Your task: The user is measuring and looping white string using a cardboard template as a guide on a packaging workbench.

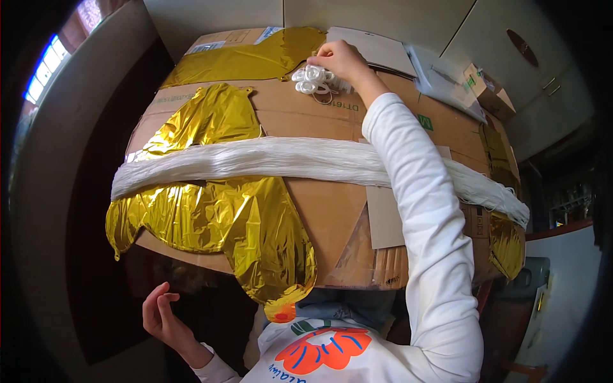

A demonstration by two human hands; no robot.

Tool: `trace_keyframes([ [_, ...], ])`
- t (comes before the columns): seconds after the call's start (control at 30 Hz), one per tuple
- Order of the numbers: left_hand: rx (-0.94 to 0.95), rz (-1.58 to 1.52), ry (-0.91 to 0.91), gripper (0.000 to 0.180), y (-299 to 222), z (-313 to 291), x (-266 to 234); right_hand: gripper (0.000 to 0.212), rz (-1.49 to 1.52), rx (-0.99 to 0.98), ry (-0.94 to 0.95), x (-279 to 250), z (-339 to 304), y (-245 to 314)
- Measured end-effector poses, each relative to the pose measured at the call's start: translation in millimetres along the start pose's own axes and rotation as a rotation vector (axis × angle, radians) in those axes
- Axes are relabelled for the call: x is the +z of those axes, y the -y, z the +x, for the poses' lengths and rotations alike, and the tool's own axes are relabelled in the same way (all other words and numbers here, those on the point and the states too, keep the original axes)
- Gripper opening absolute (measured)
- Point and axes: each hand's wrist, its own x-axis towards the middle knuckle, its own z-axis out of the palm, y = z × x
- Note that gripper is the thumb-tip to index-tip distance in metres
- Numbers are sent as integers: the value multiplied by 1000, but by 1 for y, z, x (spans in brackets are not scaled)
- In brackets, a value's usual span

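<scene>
My right hand [341, 62] reaches to the far side of the cardboard, its fingers pinched at the top of a bundle of small white ribbon rolls [311, 79]. A thin cord loop hangs at the bundle's lower edge. My left hand [167, 324] is off the near left edge, holding nothing, its fingers loosely bent and apart. Between them a long white skein of strings [294, 158] stretches across the cardboard [319, 210]. Under the skein at the left lies a flat gold foil balloon [211, 210], its lower tip drooping over the near edge.
Another gold foil sheet [255, 60] lies along the far edge, beside a pale board [370, 51]. More gold foil [507, 246] hangs at the right. A clear plastic sheet [447, 83] and a small open carton [488, 89] sit at the back right, before pale cabinets.
</scene>
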Motion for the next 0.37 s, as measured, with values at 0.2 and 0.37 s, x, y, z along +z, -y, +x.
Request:
trace_keyframes([
  [0.2, 38, -55, 58, 15, -11, 5, 11, 29, 133, -87, -180, -49, -36, 11],
  [0.37, 512, 171, 403, 14, -15, 50, 20, 21, 103, -248, -255, -95, -126, 3],
])
